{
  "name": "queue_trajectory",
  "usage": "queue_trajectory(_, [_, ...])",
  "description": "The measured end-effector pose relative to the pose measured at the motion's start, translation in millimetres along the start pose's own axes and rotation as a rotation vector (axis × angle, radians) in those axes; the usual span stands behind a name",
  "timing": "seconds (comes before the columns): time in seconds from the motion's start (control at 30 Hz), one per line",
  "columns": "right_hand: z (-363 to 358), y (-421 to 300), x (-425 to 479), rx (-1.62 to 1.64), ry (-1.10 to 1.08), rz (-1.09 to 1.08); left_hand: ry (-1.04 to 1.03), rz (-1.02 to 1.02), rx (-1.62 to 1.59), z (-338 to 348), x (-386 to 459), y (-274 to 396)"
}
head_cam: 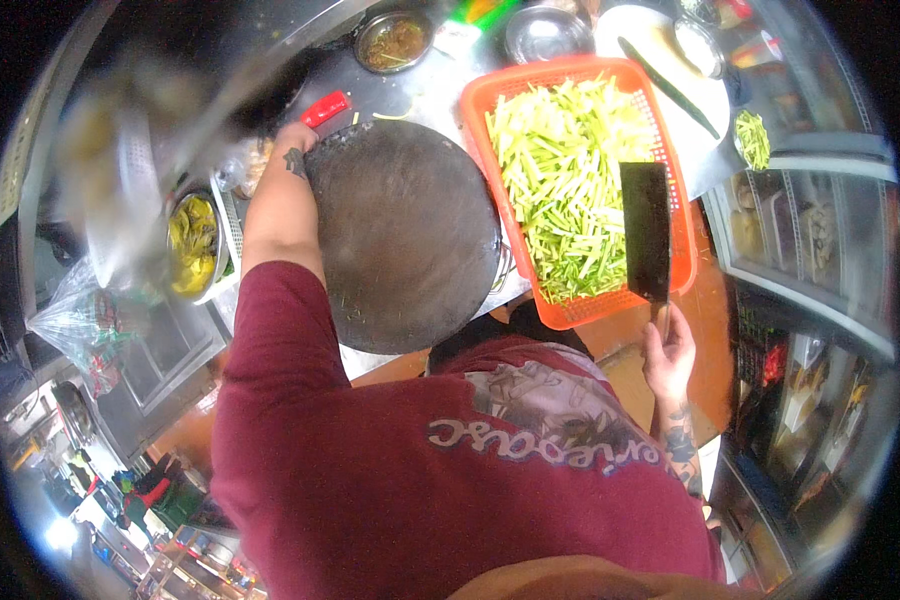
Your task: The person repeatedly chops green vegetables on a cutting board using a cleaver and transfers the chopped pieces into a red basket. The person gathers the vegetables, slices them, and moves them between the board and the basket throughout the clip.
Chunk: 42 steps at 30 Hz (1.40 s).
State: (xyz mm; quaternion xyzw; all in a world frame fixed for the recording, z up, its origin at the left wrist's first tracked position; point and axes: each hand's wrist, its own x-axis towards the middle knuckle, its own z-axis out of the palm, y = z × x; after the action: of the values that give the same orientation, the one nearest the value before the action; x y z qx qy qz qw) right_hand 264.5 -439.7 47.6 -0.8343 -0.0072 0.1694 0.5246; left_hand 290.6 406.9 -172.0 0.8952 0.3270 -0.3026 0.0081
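My right hand (669, 352) grips the handle of a cleaver (646, 232). Its broad dark blade stands out over the right side of an orange-red plastic basket (596, 315). Pale green cut vegetable stalks (570, 180) fill much of that basket. Across from it, my left hand (298, 137) reaches to the far left edge of a round, dark chopping block (405, 232). A small bright red object (326, 110) lies right at this hand; whether the fingers hold it is hidden. Nothing rests on the middle of the block.
Beyond the block stand a bowl of brown food (394, 41) and a metal bowl (547, 36). A cucumber (671, 88) lies on a round white board (709, 96). At left are a bowl of yellow vegetables (195, 247) and a plastic bag (82, 319). A glass-fronted cabinet (810, 225) is at right.
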Motion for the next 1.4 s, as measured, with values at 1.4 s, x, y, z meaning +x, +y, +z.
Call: queue_trajectory(1.4, [-4.8,-6.2,-19.7,0.354,0.112,0.174,0.290,0.514,-0.374,-110.1,-107.9,198.3])
